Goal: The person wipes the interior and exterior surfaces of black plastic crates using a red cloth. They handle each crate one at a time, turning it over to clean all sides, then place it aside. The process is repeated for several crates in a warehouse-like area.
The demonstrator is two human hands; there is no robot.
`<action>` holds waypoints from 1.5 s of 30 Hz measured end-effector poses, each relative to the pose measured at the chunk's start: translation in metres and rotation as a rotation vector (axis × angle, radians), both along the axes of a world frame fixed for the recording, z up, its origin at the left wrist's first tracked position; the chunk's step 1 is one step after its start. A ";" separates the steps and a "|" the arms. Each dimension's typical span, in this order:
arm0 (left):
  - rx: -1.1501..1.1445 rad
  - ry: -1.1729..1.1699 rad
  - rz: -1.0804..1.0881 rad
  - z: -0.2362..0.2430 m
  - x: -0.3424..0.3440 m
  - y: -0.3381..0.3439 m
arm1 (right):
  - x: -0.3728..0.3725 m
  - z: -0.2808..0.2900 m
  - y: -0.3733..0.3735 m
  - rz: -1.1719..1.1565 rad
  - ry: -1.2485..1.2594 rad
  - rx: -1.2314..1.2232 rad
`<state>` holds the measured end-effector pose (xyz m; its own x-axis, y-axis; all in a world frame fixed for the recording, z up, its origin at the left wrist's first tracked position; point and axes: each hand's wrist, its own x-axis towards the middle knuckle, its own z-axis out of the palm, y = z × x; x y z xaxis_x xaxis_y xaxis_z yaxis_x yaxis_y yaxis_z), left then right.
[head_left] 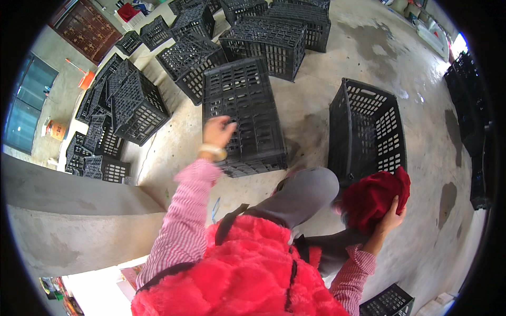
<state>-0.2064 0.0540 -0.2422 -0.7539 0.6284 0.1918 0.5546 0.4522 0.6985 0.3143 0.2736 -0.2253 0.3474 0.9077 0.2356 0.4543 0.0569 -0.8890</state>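
At the left, a cluster of black latticed plastic crates [139, 105] sits on the grey concrete floor [316, 68]; they overlap too much for a sure count. More black crates [263, 37] crowd the back, likewise past exact counting. Nearer the middle, one long black plastic crate with a slotted upper face [240, 84] lies under the person's left hand [219, 131]. That hand is blurred, its fingers partly bent; whether it touches the crate or grips anything cannot be told.

Right of it stands one deep black plastic crate with an open top [340, 121]. At its near end is one dark red, soft cloth bundle [371, 200], gripped at its right side by the right hand [391, 217]. One small black crate [387, 303] shows at the lower edge, and a black stack [477, 131] lines the far right.

The step in hand seems to be handling the cloth among the crates; the next move probably calls for a firm right-hand grip, keeping loose folds off the crate's slots.
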 end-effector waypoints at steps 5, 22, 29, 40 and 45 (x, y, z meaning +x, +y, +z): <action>-0.506 0.057 0.074 0.001 0.073 0.152 | 0.005 -0.012 0.003 -0.008 -0.009 0.011; -0.727 0.133 0.030 0.044 -0.025 0.058 | 0.004 -0.017 0.005 0.085 0.009 0.023; -0.398 -0.118 0.144 0.030 -0.137 -0.110 | -0.005 -0.012 0.001 0.083 0.054 0.002; -0.598 0.081 0.385 -0.027 -0.117 -0.146 | -0.004 -0.005 0.001 0.011 0.024 0.014; 0.023 0.182 -0.036 -0.008 -0.070 0.020 | 0.014 -0.018 0.006 -0.049 0.259 0.081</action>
<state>-0.2766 0.0739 -0.2500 -0.6823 0.6485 0.3375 0.6884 0.4147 0.5951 0.3286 0.2792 -0.2428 0.4487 0.8699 0.2047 0.2169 0.1162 -0.9693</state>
